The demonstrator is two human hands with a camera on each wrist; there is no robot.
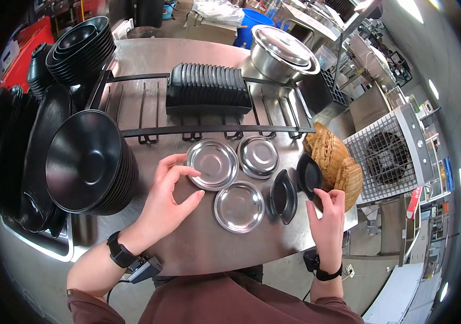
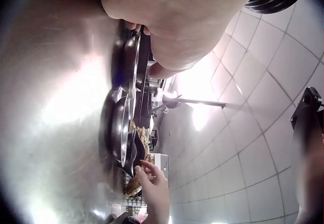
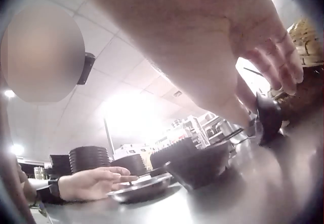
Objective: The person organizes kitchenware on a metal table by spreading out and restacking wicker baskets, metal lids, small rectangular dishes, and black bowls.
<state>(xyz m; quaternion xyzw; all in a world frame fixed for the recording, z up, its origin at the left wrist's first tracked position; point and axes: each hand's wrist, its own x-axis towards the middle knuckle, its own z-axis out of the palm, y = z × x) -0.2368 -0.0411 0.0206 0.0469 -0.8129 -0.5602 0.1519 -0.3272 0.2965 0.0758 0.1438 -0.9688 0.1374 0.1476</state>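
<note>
At the near edge of the steel table (image 1: 198, 248), a person in a maroon top (image 1: 203, 299) has both hands over the work. The right hand (image 1: 329, 216) pinches the near end of a small black dish (image 1: 310, 174) between thumb and fingers; this dish is at the right of the group, just beside a woven basket (image 1: 327, 156). The left hand (image 1: 163, 200) is not closed: its fingers reach loosely to the left side of a steel plate (image 1: 212, 164), thumb held apart, and whether the fingertips touch the metal I cannot tell. Between the hands lie a nearer steel plate (image 1: 239, 207) and, to its right, a second black dish (image 1: 283, 197). Behind them is a third piece of steelware (image 1: 258, 156), near the first plate. A stack of black bowls (image 1: 87, 162) leans to the left. Farther back, a wire rack (image 1: 214, 130) spans the table, with a row of black trays (image 1: 209, 89) on it. Beyond the rack's right end stands a lidded steel pot (image 1: 282, 54), and past the table is a blue bucket (image 1: 252, 22).
</note>
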